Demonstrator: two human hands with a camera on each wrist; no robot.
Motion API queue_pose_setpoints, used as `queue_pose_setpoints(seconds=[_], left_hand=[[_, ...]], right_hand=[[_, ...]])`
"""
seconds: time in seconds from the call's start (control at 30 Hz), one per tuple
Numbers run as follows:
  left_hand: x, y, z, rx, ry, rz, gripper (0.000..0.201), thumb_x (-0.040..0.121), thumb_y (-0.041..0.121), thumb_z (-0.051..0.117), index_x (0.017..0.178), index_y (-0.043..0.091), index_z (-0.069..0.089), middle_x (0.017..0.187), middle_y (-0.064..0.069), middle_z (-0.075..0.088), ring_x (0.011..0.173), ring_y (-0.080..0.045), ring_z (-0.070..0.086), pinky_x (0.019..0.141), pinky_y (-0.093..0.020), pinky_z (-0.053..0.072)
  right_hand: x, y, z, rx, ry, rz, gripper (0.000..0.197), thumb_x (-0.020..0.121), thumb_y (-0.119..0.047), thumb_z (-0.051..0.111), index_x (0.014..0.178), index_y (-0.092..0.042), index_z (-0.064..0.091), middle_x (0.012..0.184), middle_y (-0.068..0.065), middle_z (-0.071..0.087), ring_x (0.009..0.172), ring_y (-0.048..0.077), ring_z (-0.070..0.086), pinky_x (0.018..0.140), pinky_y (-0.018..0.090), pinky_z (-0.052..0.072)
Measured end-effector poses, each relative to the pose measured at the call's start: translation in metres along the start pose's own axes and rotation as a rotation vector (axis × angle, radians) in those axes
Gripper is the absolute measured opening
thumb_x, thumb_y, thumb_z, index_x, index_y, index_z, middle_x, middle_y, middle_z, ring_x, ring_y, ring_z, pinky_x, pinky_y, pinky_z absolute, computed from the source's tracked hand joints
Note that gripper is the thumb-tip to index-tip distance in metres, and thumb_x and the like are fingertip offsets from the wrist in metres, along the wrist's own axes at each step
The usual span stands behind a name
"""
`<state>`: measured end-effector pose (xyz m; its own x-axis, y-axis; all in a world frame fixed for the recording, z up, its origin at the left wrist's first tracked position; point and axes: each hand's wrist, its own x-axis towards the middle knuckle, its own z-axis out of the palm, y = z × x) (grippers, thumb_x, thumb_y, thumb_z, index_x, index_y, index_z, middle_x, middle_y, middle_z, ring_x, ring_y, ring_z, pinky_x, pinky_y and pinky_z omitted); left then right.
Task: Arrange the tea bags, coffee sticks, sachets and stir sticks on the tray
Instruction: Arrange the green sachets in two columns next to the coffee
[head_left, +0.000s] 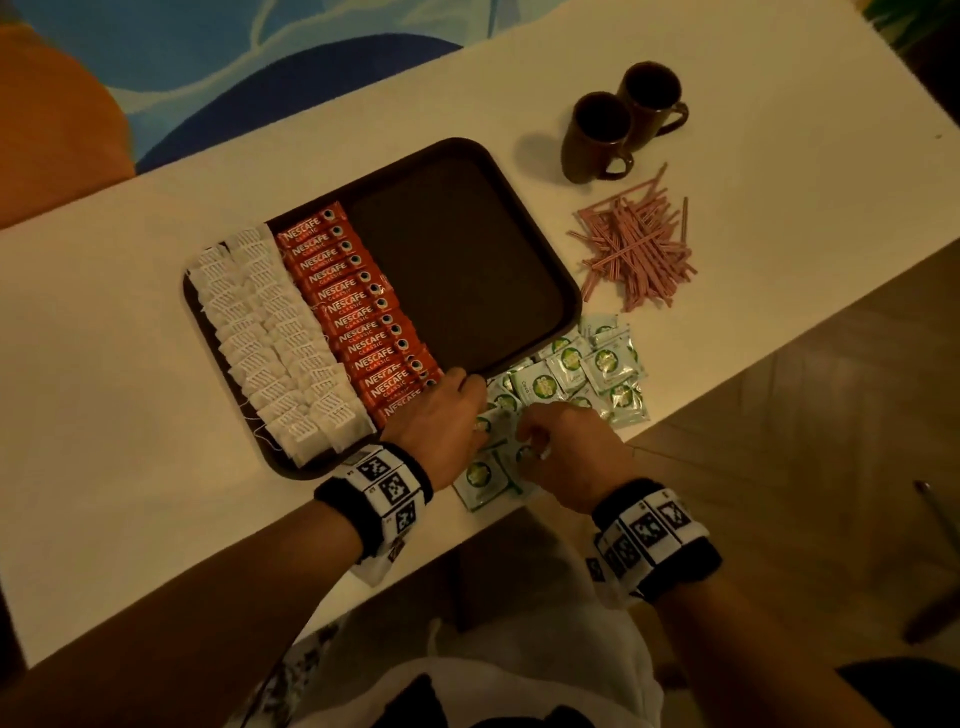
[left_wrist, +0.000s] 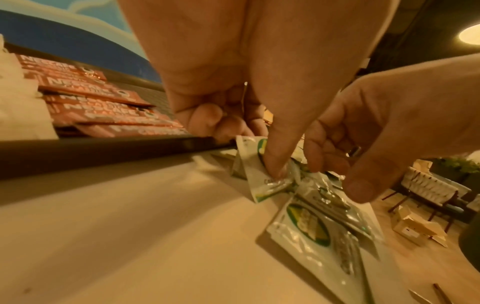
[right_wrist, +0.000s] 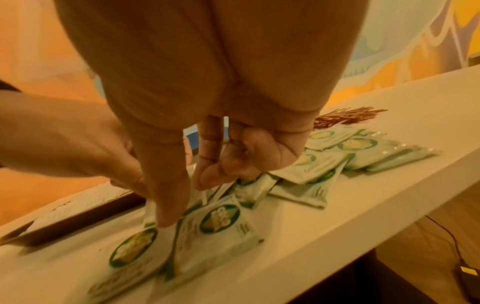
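Observation:
A dark brown tray (head_left: 457, 270) holds rows of white tea bags (head_left: 260, 338) on its left and red coffee sticks (head_left: 358, 312) beside them; its right half is bare. Green-and-white sachets (head_left: 587, 369) lie heaped on the table off the tray's near right corner. Pink stir sticks (head_left: 634, 249) lie loose to the tray's right. My left hand (head_left: 480, 421) is at that corner and pinches an upright sachet (left_wrist: 249, 164) between thumb and fingers. My right hand (head_left: 524, 441) is just beside it, its thumb and forefinger pinching sachets (right_wrist: 218, 222) in the heap.
Two brown mugs (head_left: 613, 130) stand behind the stir sticks. The white table's (head_left: 130, 415) near edge runs just below the sachet heap. Floor and chairs lie beyond the edge on the right.

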<state>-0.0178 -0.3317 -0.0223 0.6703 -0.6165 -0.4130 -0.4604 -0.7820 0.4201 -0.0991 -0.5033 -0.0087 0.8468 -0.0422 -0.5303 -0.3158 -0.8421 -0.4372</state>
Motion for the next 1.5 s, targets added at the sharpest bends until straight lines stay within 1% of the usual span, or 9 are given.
queue_pose_setpoints(seconds=[0.13, 0.4, 0.7, 0.83, 0.93, 1.03, 1.2, 1.33, 1.5], left_hand=[[0.001, -0.005, -0.003, -0.029, -0.004, -0.024, 0.023, 0.092, 0.034, 0.071, 0.100, 0.027, 0.050, 0.104, 0.005, 0.054, 0.088, -0.017, 0.058, 0.073, -0.038, 0.053], [-0.007, -0.021, -0.011, -0.124, -0.019, -0.077, 0.022, 0.089, 0.039, 0.074, 0.099, 0.027, 0.058, 0.088, 0.011, 0.058, 0.082, -0.014, 0.059, 0.066, -0.031, 0.046], [-0.029, -0.035, -0.027, -0.308, 0.033, -0.133, 0.024, 0.085, 0.036, 0.080, 0.092, 0.029, 0.059, 0.079, 0.010, 0.062, 0.073, -0.011, 0.063, 0.072, -0.040, 0.059], [-0.038, -0.045, -0.040, -0.394, 0.088, -0.169, 0.018, 0.086, 0.028, 0.081, 0.096, 0.022, 0.067, 0.081, 0.008, 0.066, 0.074, -0.008, 0.064, 0.072, -0.035, 0.057], [-0.042, -0.054, -0.050, -0.455, 0.117, -0.211, 0.013, 0.089, 0.025, 0.078, 0.098, 0.022, 0.070, 0.083, 0.007, 0.070, 0.075, -0.007, 0.066, 0.072, -0.030, 0.057], [-0.044, -0.060, -0.057, -0.461, 0.138, -0.242, 0.011, 0.091, 0.026, 0.076, 0.101, 0.024, 0.072, 0.085, 0.010, 0.068, 0.075, 0.002, 0.061, 0.065, -0.012, 0.045], [-0.043, -0.065, -0.067, -0.540, 0.194, -0.281, 0.014, 0.089, 0.026, 0.077, 0.101, 0.027, 0.069, 0.086, 0.011, 0.070, 0.076, -0.006, 0.068, 0.060, -0.010, 0.047], [-0.036, -0.066, -0.073, -0.555, 0.242, -0.298, 0.016, 0.088, 0.026, 0.079, 0.097, 0.026, 0.067, 0.085, 0.010, 0.071, 0.079, 0.000, 0.066, 0.067, -0.018, 0.048], [-0.022, -0.066, -0.086, -0.567, 0.281, -0.304, 0.014, 0.087, 0.029, 0.079, 0.098, 0.026, 0.070, 0.086, 0.011, 0.071, 0.079, 0.003, 0.064, 0.063, -0.012, 0.042]], right_hand=[[-0.004, -0.007, 0.011, 0.013, -0.022, -0.056, 0.032, 0.085, -0.019, 0.075, 0.115, -0.025, 0.066, 0.096, -0.010, 0.053, 0.088, 0.014, 0.052, 0.068, 0.024, 0.039], [0.000, -0.022, 0.026, -0.065, -0.070, -0.159, 0.040, 0.088, -0.032, 0.075, 0.125, -0.038, 0.061, 0.123, -0.006, 0.058, 0.115, 0.018, 0.055, 0.088, 0.036, 0.053], [0.007, -0.029, 0.026, -0.113, -0.077, -0.200, 0.017, 0.090, -0.034, 0.072, 0.106, -0.033, 0.065, 0.117, -0.009, 0.050, 0.118, 0.016, 0.047, 0.088, 0.031, 0.047], [0.011, -0.029, 0.014, 0.092, -0.085, -0.164, 0.012, 0.085, -0.036, 0.080, 0.088, -0.033, 0.068, 0.099, -0.015, 0.053, 0.094, 0.007, 0.052, 0.075, 0.024, 0.040], [0.015, -0.032, 0.000, 0.318, -0.078, -0.130, 0.013, 0.085, -0.031, 0.082, 0.086, -0.027, 0.069, 0.088, -0.012, 0.068, 0.082, 0.005, 0.063, 0.073, 0.022, 0.047], [0.024, -0.032, -0.012, 0.504, -0.043, -0.105, 0.012, 0.085, -0.026, 0.082, 0.089, -0.024, 0.070, 0.082, -0.006, 0.074, 0.070, 0.005, 0.067, 0.067, 0.025, 0.053], [0.042, -0.032, -0.031, 0.733, -0.023, -0.095, 0.010, 0.089, -0.012, 0.077, 0.098, -0.015, 0.074, 0.089, 0.000, 0.079, 0.072, 0.008, 0.068, 0.066, 0.029, 0.055], [0.057, -0.027, -0.045, 0.809, -0.013, -0.116, 0.013, 0.089, -0.008, 0.076, 0.101, -0.014, 0.076, 0.093, 0.004, 0.079, 0.083, 0.023, 0.073, 0.076, 0.042, 0.060], [0.078, -0.021, -0.069, 0.789, -0.035, -0.153, 0.017, 0.090, -0.007, 0.076, 0.106, -0.011, 0.076, 0.098, 0.005, 0.079, 0.091, 0.034, 0.074, 0.082, 0.045, 0.061]])
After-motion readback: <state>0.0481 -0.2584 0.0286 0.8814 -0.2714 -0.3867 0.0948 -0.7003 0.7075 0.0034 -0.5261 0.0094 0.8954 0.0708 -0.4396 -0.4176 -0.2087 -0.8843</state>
